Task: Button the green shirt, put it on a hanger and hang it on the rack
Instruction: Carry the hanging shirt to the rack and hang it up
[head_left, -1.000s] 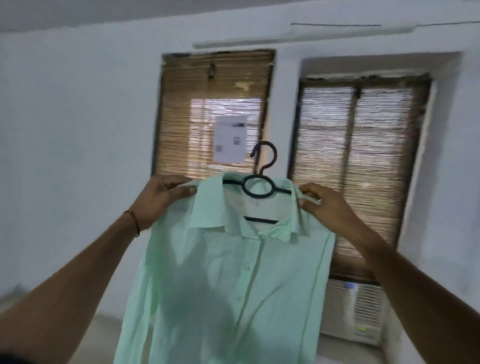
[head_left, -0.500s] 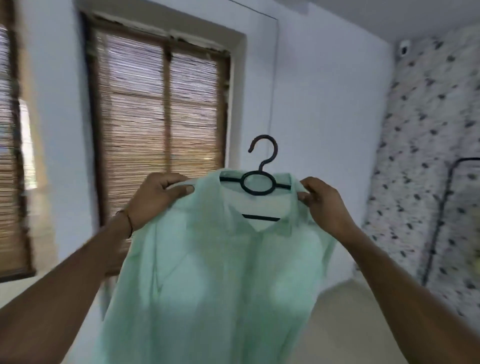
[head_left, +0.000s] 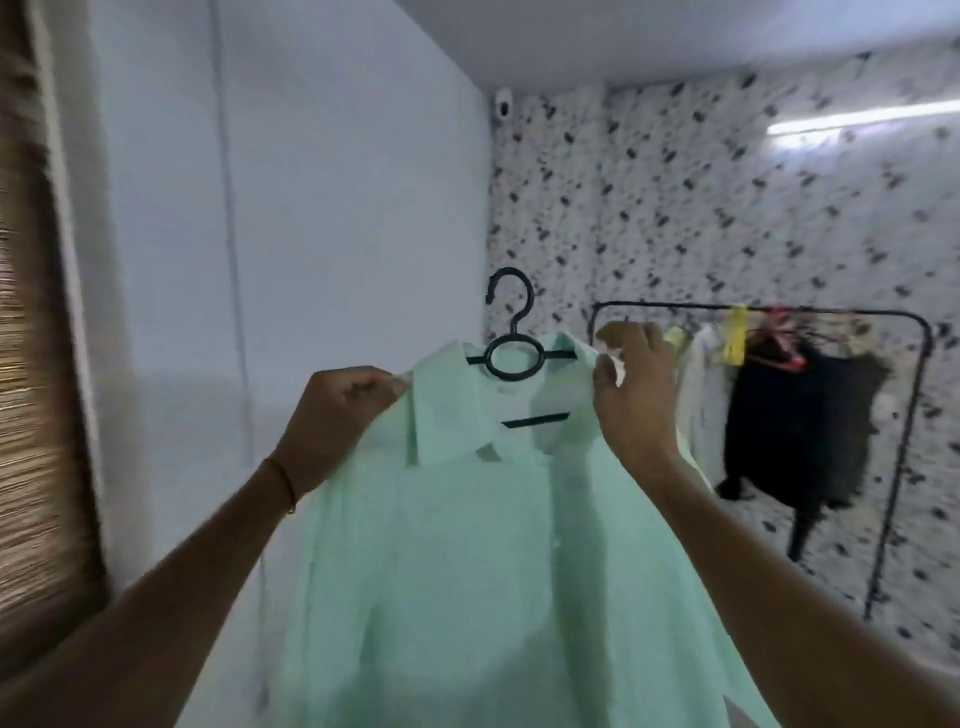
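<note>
The pale green shirt (head_left: 467, 561) hangs buttoned on a black plastic hanger (head_left: 511, 345) held up in front of me, hook upward. My left hand (head_left: 332, 415) grips the shirt's left shoulder by the collar. My right hand (head_left: 631, 384) pinches the right shoulder. A black metal clothes rack (head_left: 906, 415) stands to the right against the patterned wall, behind and beyond my right hand.
On the rack hang a black garment (head_left: 795, 421), pale clothes (head_left: 698, 384) and yellow and pink hangers (head_left: 737, 332). A bamboo window blind (head_left: 31, 364) fills the left edge. White wall lies straight ahead, with a small camera (head_left: 503, 108) in the corner.
My view has swung right, from the blind-covered windows to the room corner, bringing the rack into sight. Both hands keep the same hold on the shirt's shoulders.
</note>
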